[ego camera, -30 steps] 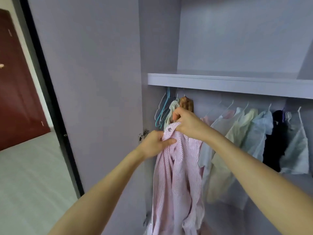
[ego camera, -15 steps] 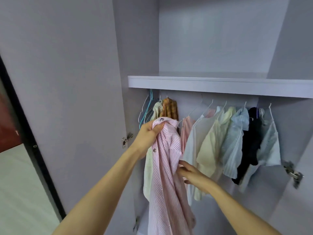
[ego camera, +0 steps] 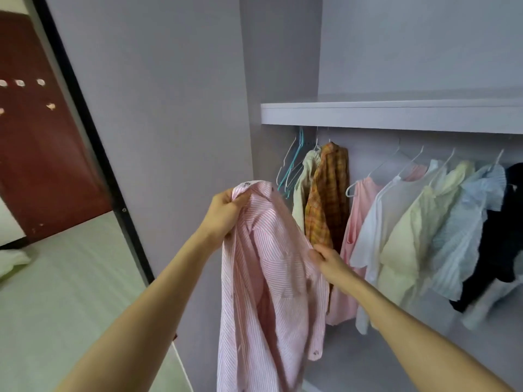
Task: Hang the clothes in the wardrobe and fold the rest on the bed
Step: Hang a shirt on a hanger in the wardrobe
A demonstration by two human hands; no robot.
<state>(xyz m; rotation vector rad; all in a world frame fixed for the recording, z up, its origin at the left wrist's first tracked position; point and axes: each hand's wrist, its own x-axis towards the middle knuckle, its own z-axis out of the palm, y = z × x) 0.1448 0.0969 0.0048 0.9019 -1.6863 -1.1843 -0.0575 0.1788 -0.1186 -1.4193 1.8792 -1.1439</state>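
Note:
A pink-and-white striped shirt hangs down in front of the open wardrobe, away from the rail. My left hand grips its collar at the top. My right hand pinches the shirt's right edge lower down. Behind, several garments hang on the rail: an orange plaid shirt, a pink top, a white shirt, a pale yellow one, a light blue one and a black one. Empty hangers hang at the rail's left end.
A shelf runs above the rail. The open wardrobe door stands to the left of the shirt. Further left are a pale floor, a dark red door and a light cloth at the frame's edge.
The striped shirt has come off the rail and moved left and toward me. My left hand carried the collar out; my right hand dropped from the collar to the shirt's side.

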